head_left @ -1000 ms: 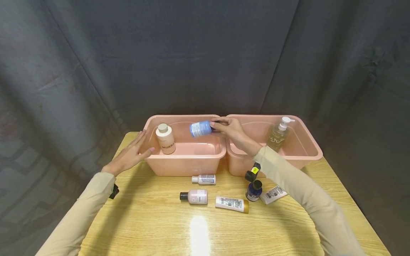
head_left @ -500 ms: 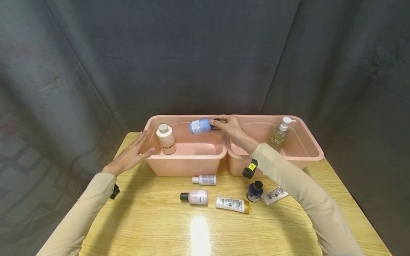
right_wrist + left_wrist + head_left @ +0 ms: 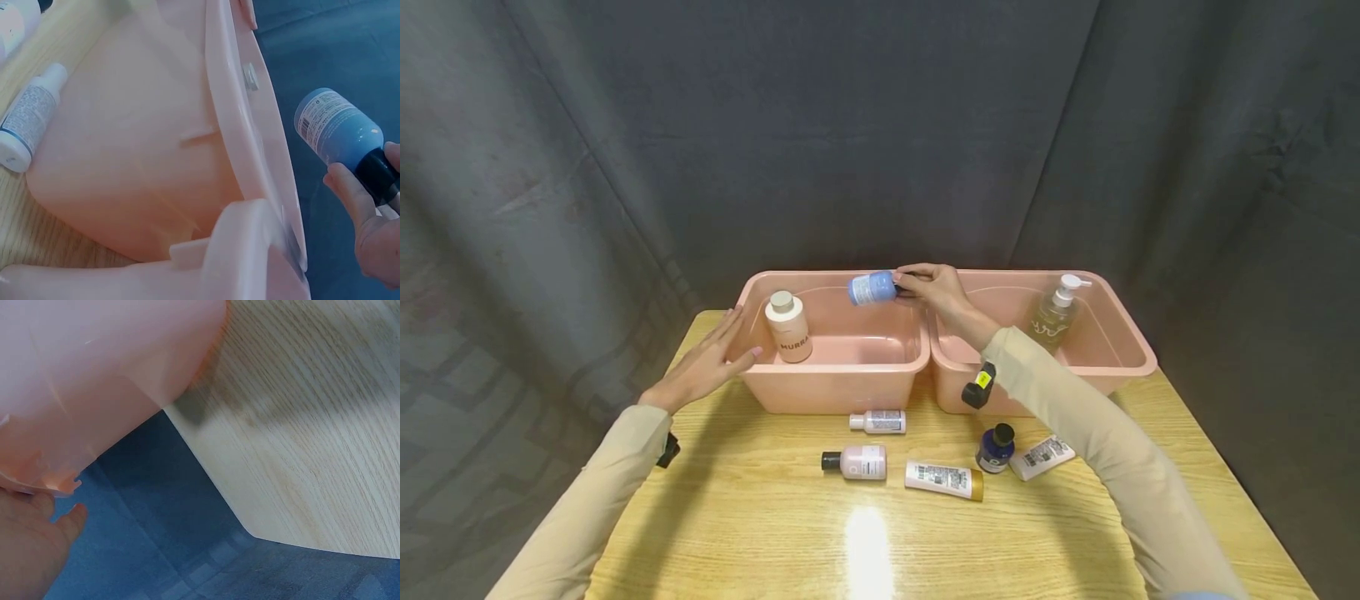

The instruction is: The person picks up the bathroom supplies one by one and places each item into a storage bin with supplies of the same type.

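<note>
Right hand [image 3: 934,291] pinches the blue bottle [image 3: 872,287] by its dark cap, now lifted back toward the left tub's [image 3: 838,385] far rim. Left hand [image 3: 706,363], fingers straight, unmoved against that tub's outer wall.

Two pink tubs, eight toiletry containers, two hands.

Two pink tubs: the left tub [image 3: 835,367] against the left hand [image 3: 703,367], the right tub [image 3: 1097,354] beyond the right forearm. Six bottles: a blue bottle [image 3: 872,288] in the right hand [image 3: 936,292], a cream bottle [image 3: 788,327] near the left hand's fingertips, a pump bottle [image 3: 1054,315] well right of the right hand, and a white bottle [image 3: 877,422], pink bottle [image 3: 854,461] and navy bottle [image 3: 995,448] below the hands. Two tubes: one gold-capped tube [image 3: 943,479], one white tube [image 3: 1041,456].
</note>
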`<state>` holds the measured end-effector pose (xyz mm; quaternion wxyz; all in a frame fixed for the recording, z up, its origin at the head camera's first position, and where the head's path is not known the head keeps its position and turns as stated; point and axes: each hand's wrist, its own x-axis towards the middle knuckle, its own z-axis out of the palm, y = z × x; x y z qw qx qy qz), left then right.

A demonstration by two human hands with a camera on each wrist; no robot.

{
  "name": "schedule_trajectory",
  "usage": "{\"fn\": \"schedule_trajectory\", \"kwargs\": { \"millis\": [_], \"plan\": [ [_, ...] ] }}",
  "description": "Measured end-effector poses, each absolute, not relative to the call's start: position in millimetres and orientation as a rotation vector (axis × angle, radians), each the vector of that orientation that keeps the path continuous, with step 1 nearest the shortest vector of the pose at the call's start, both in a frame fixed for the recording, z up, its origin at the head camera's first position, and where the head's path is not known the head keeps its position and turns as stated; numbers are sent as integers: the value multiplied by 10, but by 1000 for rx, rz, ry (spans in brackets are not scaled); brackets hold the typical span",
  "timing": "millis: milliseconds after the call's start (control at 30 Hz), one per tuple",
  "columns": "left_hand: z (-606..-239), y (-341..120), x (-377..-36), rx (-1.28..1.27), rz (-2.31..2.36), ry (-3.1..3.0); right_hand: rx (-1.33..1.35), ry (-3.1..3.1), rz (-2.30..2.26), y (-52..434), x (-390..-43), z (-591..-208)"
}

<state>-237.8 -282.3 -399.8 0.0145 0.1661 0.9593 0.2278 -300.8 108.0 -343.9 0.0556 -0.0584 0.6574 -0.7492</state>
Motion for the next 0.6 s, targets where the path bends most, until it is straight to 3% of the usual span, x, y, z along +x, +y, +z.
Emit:
{"fn": "schedule_trajectory", "kwargs": {
  "millis": [600],
  "plan": [
    [-3990, -2835, -2362, 523, 710, 2993, 15, 1949, -2305, 1071, -3218, -3536]
  ]
}}
